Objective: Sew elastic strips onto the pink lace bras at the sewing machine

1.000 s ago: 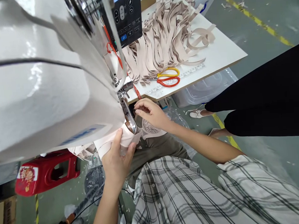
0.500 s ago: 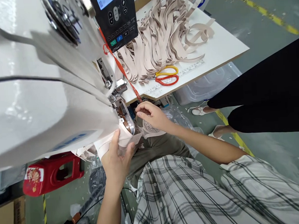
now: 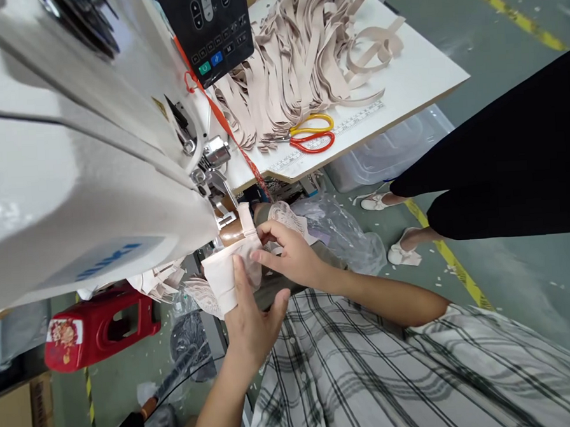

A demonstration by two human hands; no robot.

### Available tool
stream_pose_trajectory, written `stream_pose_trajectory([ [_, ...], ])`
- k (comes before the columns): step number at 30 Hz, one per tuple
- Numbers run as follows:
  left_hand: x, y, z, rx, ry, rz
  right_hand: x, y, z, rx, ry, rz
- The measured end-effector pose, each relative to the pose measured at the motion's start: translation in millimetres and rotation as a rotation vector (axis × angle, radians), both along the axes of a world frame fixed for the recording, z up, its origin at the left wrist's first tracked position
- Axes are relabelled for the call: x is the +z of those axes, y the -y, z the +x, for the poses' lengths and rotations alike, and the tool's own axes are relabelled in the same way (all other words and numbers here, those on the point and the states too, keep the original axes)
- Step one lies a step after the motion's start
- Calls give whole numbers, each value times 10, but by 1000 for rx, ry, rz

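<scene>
A pale pink bra lies at the front of a white sewing machine, and one lace cup shows beyond my right hand. My left hand holds the bra's band from the near side, index finger laid on top, thumb apart and the other fingers hidden beneath. With fingers bent, my right hand grips the bra's edge beside a short upright strap. The metal presser foot is just beyond the fabric, which sits in front of it.
Beige straps are heaped on the white table, beside yellow-and-red-handled scissors. A black control panel overhangs the table. A red stool stands at left. Another person's black-clad legs are at right.
The bra has come back from under the presser foot towards me. My right hand has moved down and left onto its edge; my left hand has shifted right and nearer.
</scene>
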State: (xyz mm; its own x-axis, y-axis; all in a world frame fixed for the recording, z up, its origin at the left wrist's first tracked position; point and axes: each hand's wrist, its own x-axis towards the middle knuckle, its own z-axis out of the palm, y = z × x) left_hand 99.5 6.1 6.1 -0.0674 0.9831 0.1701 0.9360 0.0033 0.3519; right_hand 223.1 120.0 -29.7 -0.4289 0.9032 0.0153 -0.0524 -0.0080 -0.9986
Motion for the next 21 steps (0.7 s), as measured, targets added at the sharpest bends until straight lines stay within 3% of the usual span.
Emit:
stream_pose_trajectory([
  [5,-64,90,113,-54,42,19,42,38,64,-30,-65,-71],
  [9,22,209,77,-184,296,-130,105,53,221,14,-62,-79],
  [12,163,231,-43,-180,415,-154,162,49,354,131,-14,-44],
  [15,295,138,-173,-178,345,62,211,42,428,306,71,33],
  [17,347,33,-236,-282,328,114,241,40,441,403,114,103],
  [21,347,-158,-318,-507,315,-61,306,43,448,522,239,227],
])
